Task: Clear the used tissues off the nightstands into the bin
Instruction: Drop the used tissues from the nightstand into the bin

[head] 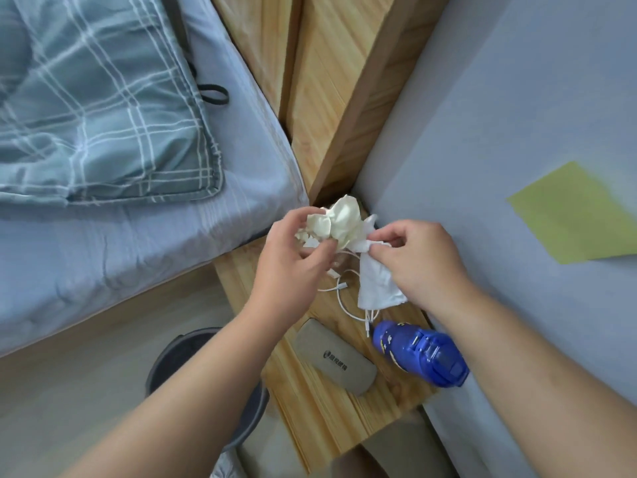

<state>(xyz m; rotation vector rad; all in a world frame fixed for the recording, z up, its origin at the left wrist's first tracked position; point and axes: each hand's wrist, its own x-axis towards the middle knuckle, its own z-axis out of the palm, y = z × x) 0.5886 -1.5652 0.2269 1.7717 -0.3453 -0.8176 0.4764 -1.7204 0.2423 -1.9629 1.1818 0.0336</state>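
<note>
Over the wooden nightstand (327, 408), my left hand (293, 257) grips a crumpled cream-white wad of tissues (339, 220). My right hand (420, 260) pinches a white tissue (375, 284) that hangs down from its fingers above the tabletop. Both hands are close together, and the two lots of tissue touch between them. A dark grey bin (179, 357) stands on the floor left of the nightstand, partly hidden by my left forearm.
On the nightstand lie a tangled white cable (344, 301), a grey glasses case (336, 358) and a blue bottle (420, 353) on its side. A bed (138, 236) with a checked quilt fills the left. A blue-grey wall (517, 115) runs along the right.
</note>
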